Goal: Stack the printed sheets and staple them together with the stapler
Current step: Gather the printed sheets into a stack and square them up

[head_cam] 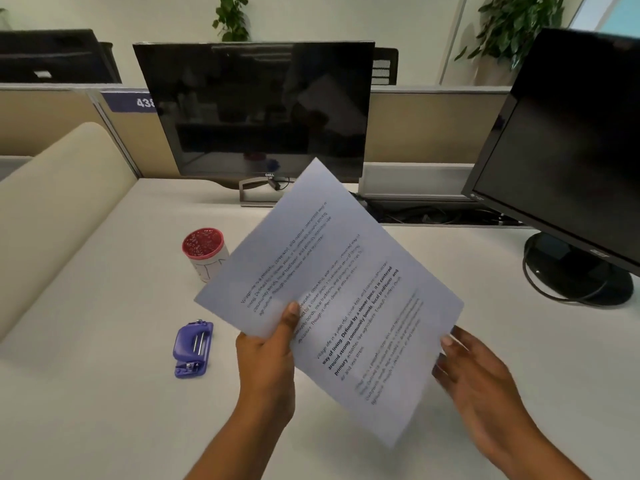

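"Two hands are at the printed sheets (332, 289); which one carries them?"

"The left hand (266, 351). It pinches the lower left edge, thumb on top, and holds the sheets tilted in the air above the near middle of the desk (104, 393), probably so that the edges can be aligned. How many sheets there are, one cannot tell."

"And the right hand (478, 372)?"

"Its fingers are nearly straight and only touch the right edge. It seems to push the sheets even, not to grip."

"Where is the stapler (193, 348)?"

"It lies on the desk toward the near left, just beside the left hand, untouched and apparently folded open. Behind it stands a cup (209, 266) with a red rim. Stapling is not yet begun: the stack must first be squared and one hand made free."
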The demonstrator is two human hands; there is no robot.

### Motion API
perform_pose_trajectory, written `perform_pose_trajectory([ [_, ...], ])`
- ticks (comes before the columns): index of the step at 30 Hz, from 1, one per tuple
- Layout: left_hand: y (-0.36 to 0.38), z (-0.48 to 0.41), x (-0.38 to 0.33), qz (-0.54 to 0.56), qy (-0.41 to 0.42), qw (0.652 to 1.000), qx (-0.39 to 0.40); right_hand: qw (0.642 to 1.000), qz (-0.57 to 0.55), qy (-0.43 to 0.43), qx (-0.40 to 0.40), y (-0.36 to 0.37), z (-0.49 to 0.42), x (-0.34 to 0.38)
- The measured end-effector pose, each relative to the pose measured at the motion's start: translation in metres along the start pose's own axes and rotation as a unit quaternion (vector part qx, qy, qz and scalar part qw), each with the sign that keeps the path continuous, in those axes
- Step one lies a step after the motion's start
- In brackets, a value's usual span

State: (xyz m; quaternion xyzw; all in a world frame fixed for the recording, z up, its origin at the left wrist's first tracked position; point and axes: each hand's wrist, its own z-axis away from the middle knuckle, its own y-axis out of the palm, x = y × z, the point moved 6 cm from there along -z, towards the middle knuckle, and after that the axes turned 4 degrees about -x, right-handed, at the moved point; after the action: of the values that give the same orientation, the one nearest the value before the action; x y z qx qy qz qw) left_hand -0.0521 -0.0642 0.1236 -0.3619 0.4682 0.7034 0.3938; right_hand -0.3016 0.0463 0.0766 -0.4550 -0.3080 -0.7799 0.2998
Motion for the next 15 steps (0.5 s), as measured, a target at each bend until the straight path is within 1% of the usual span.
perform_pose_trajectory([
  [2,0.003,0.003,0.004,0.022,-0.022,0.999,0.012,0.993,-0.06,0.049,0.084,0.016,0.009,-0.009],
  [3,0.006,0.005,0.005,0.028,-0.027,0.999,0.026,0.99,-0.079,0.058,0.103,0.022,0.012,-0.012],
  [4,0.008,0.006,0.006,0.028,-0.031,0.998,0.04,0.989,-0.09,0.056,0.104,0.025,0.014,-0.013],
  [7,0.007,0.005,0.006,0.005,-0.022,0.997,0.071,0.993,-0.098,0.021,0.06,0.018,0.007,-0.009],
  [9,0.001,0.001,-0.001,0.004,-0.011,0.996,0.087,0.997,-0.074,-0.015,0.028,0.007,-0.001,0.0],
  [11,-0.005,-0.005,-0.01,0.013,-0.018,0.992,0.124,0.997,-0.032,-0.069,0.012,-0.007,-0.008,0.015],
  [14,-0.01,-0.01,-0.02,-0.058,-0.027,0.976,0.21,0.99,0.037,-0.137,0.003,-0.02,-0.011,0.04],
  [15,-0.011,-0.011,-0.021,-0.089,-0.025,0.97,0.223,0.987,0.049,-0.151,0.005,-0.022,-0.01,0.046],
])
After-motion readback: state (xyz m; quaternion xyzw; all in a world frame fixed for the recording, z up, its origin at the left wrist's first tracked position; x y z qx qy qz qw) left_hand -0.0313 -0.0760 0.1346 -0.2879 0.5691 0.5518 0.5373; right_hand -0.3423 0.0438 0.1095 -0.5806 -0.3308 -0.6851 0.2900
